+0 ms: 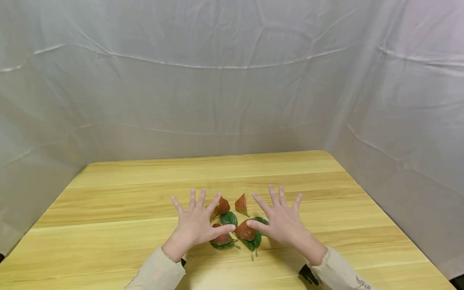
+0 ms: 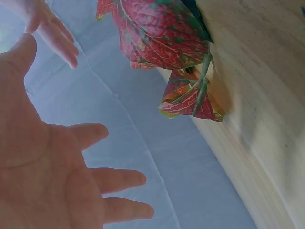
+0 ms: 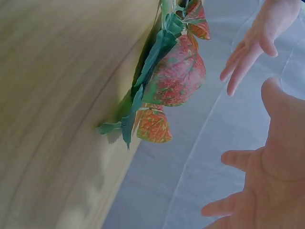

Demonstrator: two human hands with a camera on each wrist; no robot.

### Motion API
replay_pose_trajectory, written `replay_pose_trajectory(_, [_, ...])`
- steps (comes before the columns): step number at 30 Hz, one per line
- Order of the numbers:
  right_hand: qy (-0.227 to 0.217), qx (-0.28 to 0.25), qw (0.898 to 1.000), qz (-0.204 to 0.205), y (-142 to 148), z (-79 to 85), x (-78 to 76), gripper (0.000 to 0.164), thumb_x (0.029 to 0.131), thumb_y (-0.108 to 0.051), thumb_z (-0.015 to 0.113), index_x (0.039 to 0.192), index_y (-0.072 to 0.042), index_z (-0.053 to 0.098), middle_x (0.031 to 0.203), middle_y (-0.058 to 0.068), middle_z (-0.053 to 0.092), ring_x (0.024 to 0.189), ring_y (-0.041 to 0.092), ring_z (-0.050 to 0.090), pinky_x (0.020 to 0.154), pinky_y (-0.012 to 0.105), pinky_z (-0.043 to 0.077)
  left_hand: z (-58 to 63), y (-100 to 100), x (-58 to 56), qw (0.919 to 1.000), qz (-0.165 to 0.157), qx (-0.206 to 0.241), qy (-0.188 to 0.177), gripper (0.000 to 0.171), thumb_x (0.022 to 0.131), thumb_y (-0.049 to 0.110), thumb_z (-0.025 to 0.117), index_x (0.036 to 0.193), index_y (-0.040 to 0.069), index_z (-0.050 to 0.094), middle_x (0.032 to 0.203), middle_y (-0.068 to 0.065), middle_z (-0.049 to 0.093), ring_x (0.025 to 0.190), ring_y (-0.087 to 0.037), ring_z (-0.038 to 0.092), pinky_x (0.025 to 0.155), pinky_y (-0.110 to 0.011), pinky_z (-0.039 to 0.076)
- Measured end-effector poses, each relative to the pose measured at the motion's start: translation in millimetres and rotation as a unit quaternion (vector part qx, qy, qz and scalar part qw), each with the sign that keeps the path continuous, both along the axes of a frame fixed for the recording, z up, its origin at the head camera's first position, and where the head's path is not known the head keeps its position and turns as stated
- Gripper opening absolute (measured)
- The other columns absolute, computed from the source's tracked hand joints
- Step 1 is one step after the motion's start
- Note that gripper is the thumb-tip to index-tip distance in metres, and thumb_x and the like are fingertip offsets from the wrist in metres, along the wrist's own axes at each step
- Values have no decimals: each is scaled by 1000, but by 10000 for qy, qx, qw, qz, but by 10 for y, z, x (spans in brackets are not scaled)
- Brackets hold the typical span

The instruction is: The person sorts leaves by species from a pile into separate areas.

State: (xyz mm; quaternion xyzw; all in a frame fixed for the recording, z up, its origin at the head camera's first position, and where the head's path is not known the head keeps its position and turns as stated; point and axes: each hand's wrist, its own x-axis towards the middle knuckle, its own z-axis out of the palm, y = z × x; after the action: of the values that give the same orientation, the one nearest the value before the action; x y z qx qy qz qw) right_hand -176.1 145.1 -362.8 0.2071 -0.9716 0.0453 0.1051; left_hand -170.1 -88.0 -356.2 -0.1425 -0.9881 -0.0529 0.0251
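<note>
Several red and green leaves lie in a loose cluster on the wooden table. In the head view a red leaf (image 1: 241, 204) sits at the back, a green leaf (image 1: 229, 218) in the middle, and another red leaf (image 1: 245, 231) overlaps green ones at the right. My left hand (image 1: 196, 224) hovers at the cluster's left side with fingers spread, holding nothing. Over the right side my right hand (image 1: 284, 220) is likewise spread and holds nothing. The left wrist view shows a red leaf with green patches (image 2: 162, 36) beyond the palm. Parts of some leaves are hidden under the hands.
The wooden table (image 1: 127, 201) has rounded back corners. Grey-white cloth (image 1: 217, 96) hangs behind it and along both sides. A black strap (image 1: 308, 274) shows below the right sleeve.
</note>
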Motion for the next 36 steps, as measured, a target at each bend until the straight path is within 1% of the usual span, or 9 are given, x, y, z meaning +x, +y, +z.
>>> replay_pose_trajectory(5, [-100, -65, 9999, -22, 25, -12, -11, 75, 81, -65, 41, 140, -20, 33, 140, 26, 21, 125, 48, 15, 83, 74, -3, -12, 1, -10, 9999, -79, 146, 36, 89, 71, 80, 28, 141, 25, 29, 141, -22, 25, 127, -45, 14, 83, -73, -8])
replay_pose_trajectory(9, [-231, -2, 9997, 76, 50, -19, -13, 74, 81, -61, 46, 139, -17, 34, 135, 27, 30, 124, 48, 21, 83, 74, 4, -28, -2, -29, 9996, -142, 242, 104, 86, 74, 78, 28, 141, 24, 30, 139, -22, 28, 126, -45, 17, 85, -72, -4])
replay_pose_trajectory(15, [-582, -281, 9974, 332, 73, -13, -18, 70, 81, -53, 53, 136, -12, 39, 131, 27, 37, 120, 47, 29, 83, 72, 18, -61, -19, -54, 9979, -397, 377, 336, 79, 80, 70, 34, 139, 19, 34, 135, -23, 35, 124, -45, 24, 86, -73, 6])
replay_pose_trajectory(20, [-807, -428, 9951, 390, 78, -8, -36, 64, 82, -46, 58, 131, -6, 46, 124, 25, 46, 111, 41, 44, 81, 61, 36, -101, -30, -81, 9944, -640, 667, 516, 73, 81, 60, 48, 138, 16, 36, 131, -22, 41, 122, -43, 31, 88, -70, 13])
replay_pose_trajectory(25, [-943, -599, 9924, 512, 108, 9, -52, 53, 81, -36, 63, 121, -2, 54, 111, 20, 56, 91, 31, 56, 65, 41, 47, -106, -33, -91, 9900, -775, 976, 662, 69, 81, 50, 57, 136, 12, 40, 124, -19, 49, 118, -40, 38, 89, -68, 18])
replay_pose_trajectory(29, [-1257, -949, 9855, 628, 156, -2, -83, 47, 79, -28, 67, 117, -2, 57, 102, 16, 59, 79, 23, 57, 59, 32, 46, -98, -23, -97, 9875, -810, 1118, 763, 57, 82, 42, 61, 126, 8, 51, 114, -14, 57, 111, -34, 46, 90, -63, 23])
replay_pose_trajectory(31, [-1451, -1150, 9800, 731, 186, -24, -115, 43, 79, -24, 67, 115, -2, 59, 91, 10, 60, 71, 17, 55, 56, 29, 45, -98, -18, -103, 9860, -849, 1179, 819, 49, 82, 38, 62, 119, 6, 57, 109, -12, 59, 107, -32, 49, 89, -60, 28])
replay_pose_trajectory(34, [-1816, -1547, 9663, 964, 236, -66, -167, 37, 79, -16, 67, 111, 0, 60, 74, 1, 56, 59, 9, 48, 51, 24, 40, -104, -11, -109, 9824, -917, 1381, 856, 40, 82, 32, 64, 112, 6, 61, 106, -10, 62, 101, -30, 53, 85, -56, 33])
replay_pose_trajectory(36, [-2102, -1830, 9536, 1141, 269, -89, -201, 33, 79, -11, 66, 109, 2, 61, 68, -3, 52, 54, 6, 42, 49, 22, 38, -109, -8, -112, 9793, -980, 1537, 885, 35, 82, 28, 65, 108, 5, 63, 103, -10, 63, 97, -30, 55, 81, -53, 36])
